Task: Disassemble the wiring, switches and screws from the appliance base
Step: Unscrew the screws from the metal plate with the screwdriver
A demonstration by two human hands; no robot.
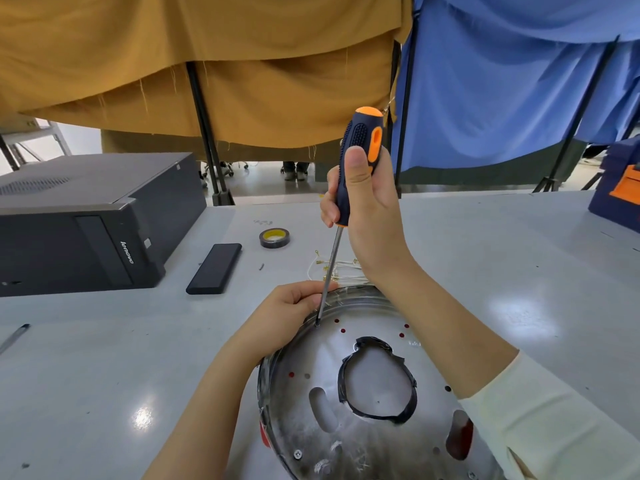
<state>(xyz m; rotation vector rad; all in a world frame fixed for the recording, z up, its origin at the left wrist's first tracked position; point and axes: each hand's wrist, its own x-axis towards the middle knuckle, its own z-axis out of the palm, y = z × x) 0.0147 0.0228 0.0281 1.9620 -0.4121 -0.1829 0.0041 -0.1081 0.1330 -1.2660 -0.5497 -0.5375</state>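
Observation:
The round metal appliance base (311, 431) lies on the grey table at the bottom centre, with a large middle hole edged in black tape. My right hand (367, 206) grips the blue and orange handle of a screwdriver (360, 147), held nearly upright. Its tip sits on a screw (317, 325) near the base's far left rim. My left hand (287, 317) holds that rim beside the screw, fingers curled over the edge. Loose white wires with gold terminals (341, 268) lie on the table just behind the base.
A black desktop computer case (86, 220) stands at the left. A flat black box (214, 268) and a roll of black tape (274, 237) lie behind the base. A blue and orange toolbox (620, 188) sits at the far right. A pen (14, 337) lies at the left edge.

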